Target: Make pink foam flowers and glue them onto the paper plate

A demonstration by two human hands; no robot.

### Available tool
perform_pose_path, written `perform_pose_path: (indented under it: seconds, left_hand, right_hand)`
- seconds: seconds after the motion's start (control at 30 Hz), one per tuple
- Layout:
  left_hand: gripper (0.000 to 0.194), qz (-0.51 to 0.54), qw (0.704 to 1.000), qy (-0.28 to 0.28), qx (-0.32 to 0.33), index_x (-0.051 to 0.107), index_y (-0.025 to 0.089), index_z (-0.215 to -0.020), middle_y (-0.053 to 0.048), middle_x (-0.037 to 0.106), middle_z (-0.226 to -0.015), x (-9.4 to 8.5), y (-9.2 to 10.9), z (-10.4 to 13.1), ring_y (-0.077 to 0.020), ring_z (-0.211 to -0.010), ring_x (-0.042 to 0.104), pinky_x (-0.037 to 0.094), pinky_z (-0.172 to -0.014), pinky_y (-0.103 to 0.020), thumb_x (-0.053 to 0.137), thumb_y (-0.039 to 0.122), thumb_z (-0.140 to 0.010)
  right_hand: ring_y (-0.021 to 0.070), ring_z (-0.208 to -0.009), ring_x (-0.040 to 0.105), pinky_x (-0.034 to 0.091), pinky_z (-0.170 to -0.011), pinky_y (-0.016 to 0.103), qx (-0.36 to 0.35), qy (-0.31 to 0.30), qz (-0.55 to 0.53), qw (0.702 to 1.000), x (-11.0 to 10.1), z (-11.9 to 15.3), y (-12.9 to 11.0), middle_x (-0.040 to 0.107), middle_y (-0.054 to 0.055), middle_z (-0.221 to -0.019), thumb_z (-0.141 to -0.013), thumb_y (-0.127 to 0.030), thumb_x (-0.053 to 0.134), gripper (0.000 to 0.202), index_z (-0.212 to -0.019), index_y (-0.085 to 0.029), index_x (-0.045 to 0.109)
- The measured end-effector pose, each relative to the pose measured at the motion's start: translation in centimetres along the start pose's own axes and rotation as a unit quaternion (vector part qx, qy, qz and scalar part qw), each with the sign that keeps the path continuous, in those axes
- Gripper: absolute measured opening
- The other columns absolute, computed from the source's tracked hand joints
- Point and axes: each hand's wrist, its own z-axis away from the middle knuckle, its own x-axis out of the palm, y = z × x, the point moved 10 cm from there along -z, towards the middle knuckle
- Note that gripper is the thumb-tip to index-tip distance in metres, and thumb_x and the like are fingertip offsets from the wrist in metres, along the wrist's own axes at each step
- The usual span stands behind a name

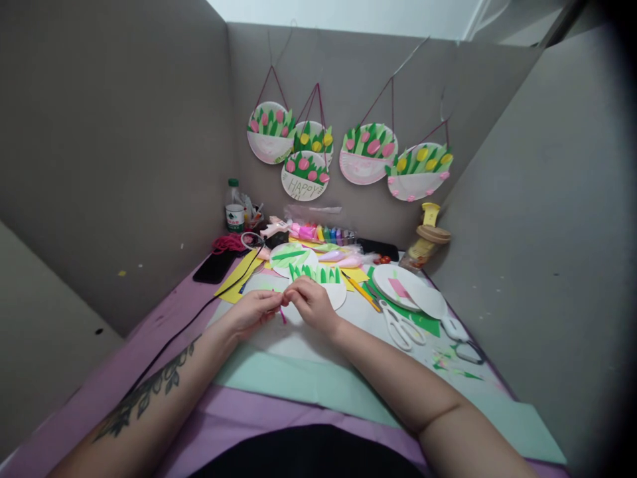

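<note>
My left hand (pixel 259 311) and my right hand (pixel 309 302) meet above the middle of the work mat, fingertips pinched close together. A short magenta strand, seemingly cord (pixel 283 317), hangs down between them; most of it is hidden by the fingers. Just behind my right hand lies a white paper plate half (pixel 334 293) with green paper leaves (pixel 318 273) standing along its top. A further white plate (pixel 279 265) with light green strips on it is behind that.
White scissors (pixel 402 326), a yellow pencil (pixel 365 295) and stacked plates (pixel 391 284) lie to the right, with green scraps nearer. A bundle of magenta cord (pixel 229 243), a black phone (pixel 215 267) and a bottle (pixel 234 211) stand left. Decorated plates (pixel 369 154) hang on the back panel.
</note>
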Motion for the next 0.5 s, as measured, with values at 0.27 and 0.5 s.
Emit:
perform_pose_path:
  seconds: [0.27,0.5]
  left_hand:
    - [0.03,0.049,0.999,0.003,0.02,0.069,0.011,-0.07,0.001,0.054,-0.064,0.04,0.31,0.1,-0.0064,-0.056,0.039,0.028,-0.051,-0.02,0.081,0.038,-0.063]
    - [0.019,0.107,0.994,0.009,0.005,0.066,0.011,-0.067,0.0,0.055,-0.062,0.29,0.06,0.18,-0.0073,-0.056,0.046,0.035,-0.052,-0.02,0.078,0.026,-0.07]
  right_hand:
    - [0.014,-0.067,0.051,0.045,-0.06,0.028,0.016,0.066,-0.014,0.998,-0.27,0.45,0.59,0.055,0.001,-0.073,-0.085,-0.031,0.065,0.015,-0.075,-0.02,0.063]
    - [0.0158,-0.073,0.055,0.047,-0.067,0.031,-0.006,0.065,-0.025,0.998,-0.49,0.84,0.02,0.057,0.002,-0.072,-0.092,-0.03,0.055,0.02,-0.077,-0.02,0.064]
